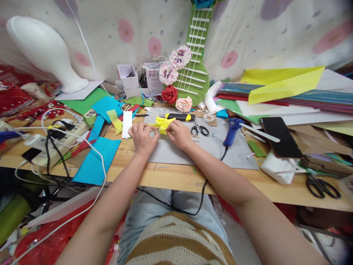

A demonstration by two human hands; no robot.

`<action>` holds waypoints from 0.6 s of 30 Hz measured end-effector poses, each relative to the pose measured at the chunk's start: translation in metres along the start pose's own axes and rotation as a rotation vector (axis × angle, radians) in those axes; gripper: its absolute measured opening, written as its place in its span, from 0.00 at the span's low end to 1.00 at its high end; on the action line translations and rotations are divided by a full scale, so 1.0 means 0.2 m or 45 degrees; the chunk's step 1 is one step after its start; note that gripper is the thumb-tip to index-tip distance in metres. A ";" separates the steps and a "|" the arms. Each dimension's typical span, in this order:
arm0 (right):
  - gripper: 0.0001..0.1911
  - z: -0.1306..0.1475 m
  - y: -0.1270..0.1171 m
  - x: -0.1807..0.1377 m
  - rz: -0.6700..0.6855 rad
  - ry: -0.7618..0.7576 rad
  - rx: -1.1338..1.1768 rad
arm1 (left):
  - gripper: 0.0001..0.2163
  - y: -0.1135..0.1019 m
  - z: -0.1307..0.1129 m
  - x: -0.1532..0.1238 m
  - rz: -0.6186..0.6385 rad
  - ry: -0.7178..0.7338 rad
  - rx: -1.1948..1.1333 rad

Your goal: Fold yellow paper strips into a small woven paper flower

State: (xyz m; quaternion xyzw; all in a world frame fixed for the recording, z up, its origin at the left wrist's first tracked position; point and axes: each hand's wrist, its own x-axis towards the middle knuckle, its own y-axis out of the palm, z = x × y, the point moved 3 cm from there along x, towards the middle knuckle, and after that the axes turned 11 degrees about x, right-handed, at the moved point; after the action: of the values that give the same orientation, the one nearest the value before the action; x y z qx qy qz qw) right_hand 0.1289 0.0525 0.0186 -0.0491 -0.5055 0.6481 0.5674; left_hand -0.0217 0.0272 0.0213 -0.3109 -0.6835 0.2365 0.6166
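Note:
Between my two hands is a yellow crepe paper flower (pixel 163 124) with folded, ruffled petals, held just above the grey cutting mat (pixel 176 156). My left hand (pixel 143 137) pinches its left side, thumb and forefinger curled together around what looks like a thin stem. From the right, my right hand (pixel 179 133) grips the petals between thumb and fingers. Right behind the flower lies a black and yellow utility knife (pixel 180 117). Small black-handled scissors (pixel 200 130) rest beyond my right hand, near a roll of white tape (pixel 209 117). A white paper strip (pixel 127 124) lies beside my left hand.
A blue glue gun (pixel 233 132) with its cord lies on the right. Further right are a phone (pixel 280 137) and larger scissors (pixel 322 187). Blue crepe paper (pixel 97 161) and a cabled power strip (pixel 62 138) occupy the left. A green paper guitar (pixel 194 79) stands at the back.

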 end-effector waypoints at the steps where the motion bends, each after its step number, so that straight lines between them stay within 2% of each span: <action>1: 0.04 0.00 0.00 0.00 0.011 -0.006 0.000 | 0.07 0.00 0.00 0.00 -0.005 0.001 0.005; 4: 0.04 0.00 -0.01 0.00 0.051 -0.028 -0.003 | 0.11 0.01 0.00 0.01 0.016 0.105 -0.018; 7: 0.04 0.00 -0.01 0.00 0.081 -0.044 0.006 | 0.09 0.02 -0.01 0.01 0.073 0.234 -0.086; 11: 0.04 0.00 -0.01 0.01 0.119 -0.071 0.008 | 0.05 0.03 -0.01 0.01 0.142 0.292 -0.140; 18: 0.06 0.00 -0.01 0.01 0.209 -0.116 -0.044 | 0.06 0.02 -0.01 0.01 0.071 0.366 -0.128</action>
State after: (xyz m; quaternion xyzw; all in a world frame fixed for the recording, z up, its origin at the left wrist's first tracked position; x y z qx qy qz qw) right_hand 0.1305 0.0541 0.0211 -0.0709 -0.5362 0.6852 0.4879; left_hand -0.0196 0.0312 0.0195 -0.3909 -0.5903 0.1719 0.6849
